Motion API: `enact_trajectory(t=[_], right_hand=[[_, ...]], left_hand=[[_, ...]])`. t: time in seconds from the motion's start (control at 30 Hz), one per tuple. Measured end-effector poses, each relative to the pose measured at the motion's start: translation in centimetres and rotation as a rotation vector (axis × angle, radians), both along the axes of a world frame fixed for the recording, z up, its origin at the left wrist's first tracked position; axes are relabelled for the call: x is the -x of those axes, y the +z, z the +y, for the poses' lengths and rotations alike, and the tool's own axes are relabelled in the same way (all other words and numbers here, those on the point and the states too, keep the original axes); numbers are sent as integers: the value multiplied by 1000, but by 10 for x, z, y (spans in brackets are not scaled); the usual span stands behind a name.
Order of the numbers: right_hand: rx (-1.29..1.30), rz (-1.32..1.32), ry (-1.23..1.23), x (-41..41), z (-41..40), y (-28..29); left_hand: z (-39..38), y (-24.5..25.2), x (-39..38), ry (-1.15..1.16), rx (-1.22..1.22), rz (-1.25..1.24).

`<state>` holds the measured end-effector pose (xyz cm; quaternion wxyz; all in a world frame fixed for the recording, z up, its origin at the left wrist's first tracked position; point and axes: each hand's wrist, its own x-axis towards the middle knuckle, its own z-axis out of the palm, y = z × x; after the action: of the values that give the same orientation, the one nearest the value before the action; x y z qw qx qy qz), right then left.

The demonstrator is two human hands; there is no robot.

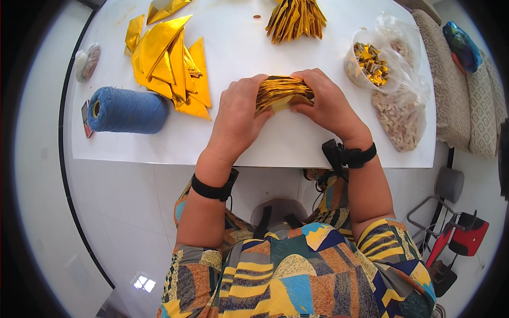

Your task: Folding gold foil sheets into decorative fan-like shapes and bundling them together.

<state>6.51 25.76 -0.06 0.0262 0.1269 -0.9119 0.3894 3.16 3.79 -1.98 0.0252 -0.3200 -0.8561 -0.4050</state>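
Observation:
Between my two hands is a thick stack of folded gold foil paper [284, 90], held just above the white tabletop. My left hand [240, 111] grips its left end, with the thumb at the near side. Around the right end close the fingers and thumb of my right hand [326, 99]. The layers bow slightly upward in the middle. Left of my hands lies a loose pile of flat, folded gold foil sheets [167, 63], many of them triangular. Beyond the held stack, a fanned bundle of pleated gold foil [296, 22] rests at the far edge of view.
A cone of blue yarn [129, 110] lies at the left, partly over a calculator-like device [86, 119]. At the right stand a clear plastic tub [370, 63] of small gold pieces and a plastic bag [401, 119] of pale bits. Patterned cushions [445, 79] lie beyond the table's right edge.

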Motion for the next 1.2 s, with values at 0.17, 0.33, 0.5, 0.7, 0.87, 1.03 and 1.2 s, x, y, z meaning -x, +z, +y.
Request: enact_trajectory(t=[0.17, 0.33, 0.5, 0.7, 0.87, 1.03, 1.2], right_hand=[[-32, 44, 11, 1, 0, 1], [-41, 10, 21, -1, -4, 7], [-69, 67, 63, -1, -9, 7], [-88, 78, 87, 1, -10, 4], [43, -12, 22, -2, -8, 6], [123, -57, 16, -1, -7, 15], [-34, 34, 107, 8, -8, 4]], left_hand=[[-1, 9, 3, -31, -22, -15], [1, 27, 3, -22, -83, -130], [5, 38, 4, -26, 18, 101], [1, 34, 1, -26, 132, -145], [-1, 36, 1, -31, 118, -139], [-6, 40, 4, -11, 95, -233], [-4, 33, 3, -15, 251, -167]])
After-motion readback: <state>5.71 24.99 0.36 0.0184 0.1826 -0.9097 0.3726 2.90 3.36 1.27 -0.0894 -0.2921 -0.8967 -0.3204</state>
